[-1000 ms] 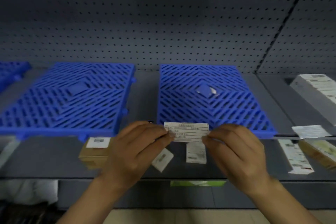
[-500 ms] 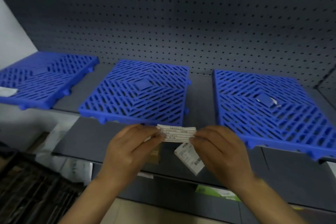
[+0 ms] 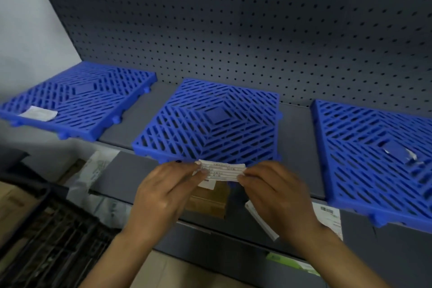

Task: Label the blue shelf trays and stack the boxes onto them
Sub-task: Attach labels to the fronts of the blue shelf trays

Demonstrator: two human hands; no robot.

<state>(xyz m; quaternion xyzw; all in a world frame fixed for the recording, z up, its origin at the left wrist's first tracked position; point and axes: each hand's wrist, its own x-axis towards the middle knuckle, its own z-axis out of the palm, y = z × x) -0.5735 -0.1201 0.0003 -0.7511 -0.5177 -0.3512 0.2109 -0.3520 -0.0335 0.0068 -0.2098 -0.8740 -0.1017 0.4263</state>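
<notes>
Three blue slatted trays lie on the grey shelf: a left tray [image 3: 93,103] with a white label [image 3: 38,113] on its front corner, a middle tray [image 3: 215,121], and a right tray [image 3: 374,147] with a scrap of paper at its centre. My left hand [image 3: 163,192] and my right hand [image 3: 275,192] pinch the two ends of a white printed label [image 3: 221,170], held just at the front edge of the middle tray. A brown cardboard box [image 3: 208,201] sits on the lower shelf, partly hidden behind my hands.
A grey pegboard wall [image 3: 233,30] backs the shelf. White labelled boxes [image 3: 329,220] lie on the lower shelf at the right. A dark crate [image 3: 46,241] and bagged goods [image 3: 98,170] sit at the lower left. A white wall bounds the left side.
The view has swung left, bringing the left tray into sight. Both hands have carried the label from the right tray's front edge to the middle tray's front edge.
</notes>
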